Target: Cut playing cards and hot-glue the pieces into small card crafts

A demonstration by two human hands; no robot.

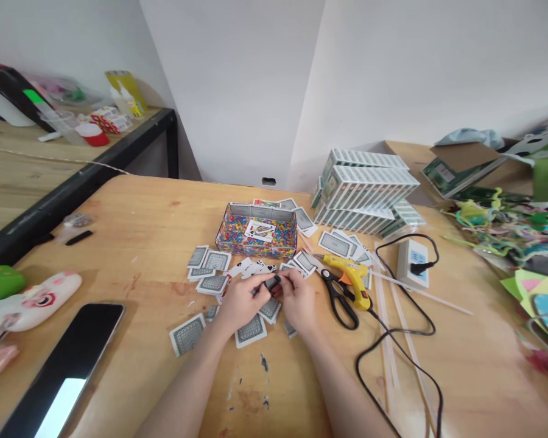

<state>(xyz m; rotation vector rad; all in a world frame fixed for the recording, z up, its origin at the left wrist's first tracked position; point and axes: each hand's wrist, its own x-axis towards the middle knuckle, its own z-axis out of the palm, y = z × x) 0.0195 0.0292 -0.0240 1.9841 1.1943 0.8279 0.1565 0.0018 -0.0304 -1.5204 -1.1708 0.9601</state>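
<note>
Both hands meet over the middle of the table, just in front of a colourful open box (pixel 281 243) with a playing card (pixel 259 231) lying in it. My left hand (pixel 246 298) has its fingers wrapped round a small dark object (pixel 271 283). The fingertips of my right hand (pixel 296 295) pinch at that object's right end; whether it is a marker or a rolled card is too small to tell. Playing cards (pixel 212 284) lie scattered around and beneath the hands, most of them face down.
Black-handled scissors (pixel 340 298) and a yellow glue gun (pixel 356 280) lie right of my hands, its cord running forward. Clear glue sticks (pixel 386 340) and a power strip (pixel 413 264) are further right. Stacked card boxes (pixel 369 188) stand behind. A phone (pixel 64 371) lies at left.
</note>
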